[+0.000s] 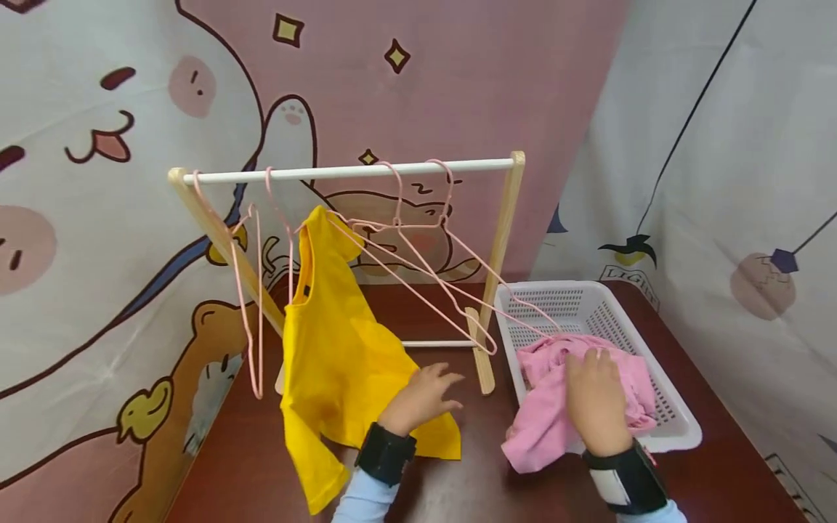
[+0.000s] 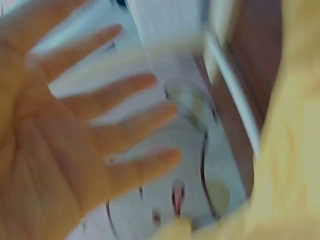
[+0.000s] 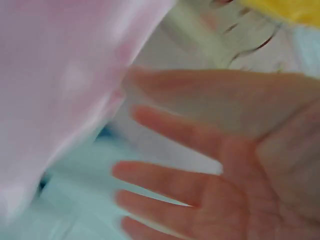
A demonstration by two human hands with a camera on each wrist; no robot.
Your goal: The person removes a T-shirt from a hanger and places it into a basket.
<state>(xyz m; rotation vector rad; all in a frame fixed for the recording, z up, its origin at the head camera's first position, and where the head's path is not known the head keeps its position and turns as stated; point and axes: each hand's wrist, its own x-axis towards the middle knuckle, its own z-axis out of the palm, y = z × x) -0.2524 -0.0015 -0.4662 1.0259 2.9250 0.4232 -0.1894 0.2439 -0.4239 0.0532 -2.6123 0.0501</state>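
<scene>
A yellow shirt (image 1: 340, 334) hangs from a pink hanger on the rack, its lower part draping down over the table. In front of its right side is my left hand (image 1: 421, 399), its fingers spread and holding nothing; the left wrist view shows the bare palm (image 2: 55, 150) beside blurred yellow cloth. A crumpled pink garment (image 1: 543, 421) lies in the white basket, with one part hanging over the near rim. My right hand (image 1: 596, 399) is over this garment, and the right wrist view shows its straight, separated fingers (image 3: 165, 182) next to the pink cloth (image 3: 60, 75).
The small rack has a white rail (image 1: 353, 172) and wooden legs (image 1: 503, 232). Several pink hangers hang from it, and a bare one (image 1: 258, 327) is at the left. Two at the right slant out toward the basket (image 1: 680, 428). Printed cloth walls enclose the dark table (image 1: 458, 494).
</scene>
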